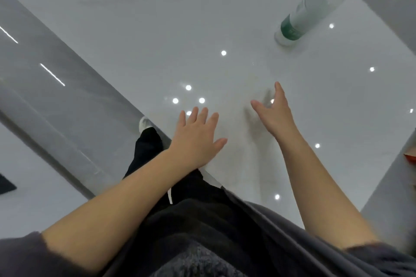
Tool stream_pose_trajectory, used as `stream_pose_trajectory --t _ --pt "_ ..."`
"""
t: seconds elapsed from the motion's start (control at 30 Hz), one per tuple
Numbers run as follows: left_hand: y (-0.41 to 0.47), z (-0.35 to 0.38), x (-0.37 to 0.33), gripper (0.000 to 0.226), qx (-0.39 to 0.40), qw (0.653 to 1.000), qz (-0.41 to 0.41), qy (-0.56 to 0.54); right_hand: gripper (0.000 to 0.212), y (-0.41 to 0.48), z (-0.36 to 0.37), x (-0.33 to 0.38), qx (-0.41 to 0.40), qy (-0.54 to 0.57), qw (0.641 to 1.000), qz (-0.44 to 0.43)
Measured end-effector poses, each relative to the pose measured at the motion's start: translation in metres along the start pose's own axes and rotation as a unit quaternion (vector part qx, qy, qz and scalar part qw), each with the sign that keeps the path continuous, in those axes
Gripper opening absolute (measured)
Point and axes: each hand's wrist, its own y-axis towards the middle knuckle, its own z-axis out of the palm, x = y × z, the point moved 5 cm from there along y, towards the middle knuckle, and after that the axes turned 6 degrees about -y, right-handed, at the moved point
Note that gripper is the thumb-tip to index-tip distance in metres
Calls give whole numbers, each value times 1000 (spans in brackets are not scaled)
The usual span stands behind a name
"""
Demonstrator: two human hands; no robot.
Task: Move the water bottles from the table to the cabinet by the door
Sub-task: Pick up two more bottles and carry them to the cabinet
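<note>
Gripping nothing with either hand: holding the left hand (195, 135) out flat and relaxed, fingers straight and slightly spread, thumb angling toward the right hand (275, 114); holding that one open too, fingers extended and parted, palm turning inward. Looking down from the head camera, hovering both hands over the near part of a glossy white surface (157, 29), not showing plainly whether either is touching it, though casting a faint grey shadow just under the right fingers. Showing one water bottle (315, 4) well beyond the right hand's fingertips, further out and off to that hand's right, standing on the same white surface, clear-bodied, wearing a green cap and a green label band near its base, touching neither hand. Catching small bright spots of reflected light all around both hands. Showing, just below and left of the left hand, a leg in dark trousers (148, 148) ending in a white shoe (144, 123) on a grey floor strip (45, 87). Cutting off something orange-red (410, 157) at the frame edge, right of the right forearm, too little visible for naming.
</note>
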Motion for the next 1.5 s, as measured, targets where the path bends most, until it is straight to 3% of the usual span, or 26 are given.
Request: stream_pose_trajectory --t 0.13,0.33,0.53,0.73,0.9,1.07,1.23,1.37,1.5 --pt "45 -41 30 69 14 999 30 37 91 48 -7 19 -107 149 981 59" --pt "105 -107 72 65 31 990 89 101 102 116 -32 56 -271 322 905 66" --pt "152 -159 99 65 51 981 143 120 74 154 -55 86 -385 348 848 109" --pt "193 -202 126 67 48 984 153 84 74 138 -23 108 -392 353 835 158" --pt "232 -237 147 66 1 986 161 45 63 123 15 133 -402 374 820 163" --pt "270 -264 154 77 -43 985 148 -79 56 117 37 150 -407 377 817 158" --pt "307 -293 146 96 -104 948 120 -275 46 116 48 162 -415 378 813 155" --pt "348 -314 132 105 -142 899 112 -399 43 115 51 162 -408 377 815 165" --pt "368 -328 121 85 -161 876 81 -447 42 112 56 160 -387 372 826 170"
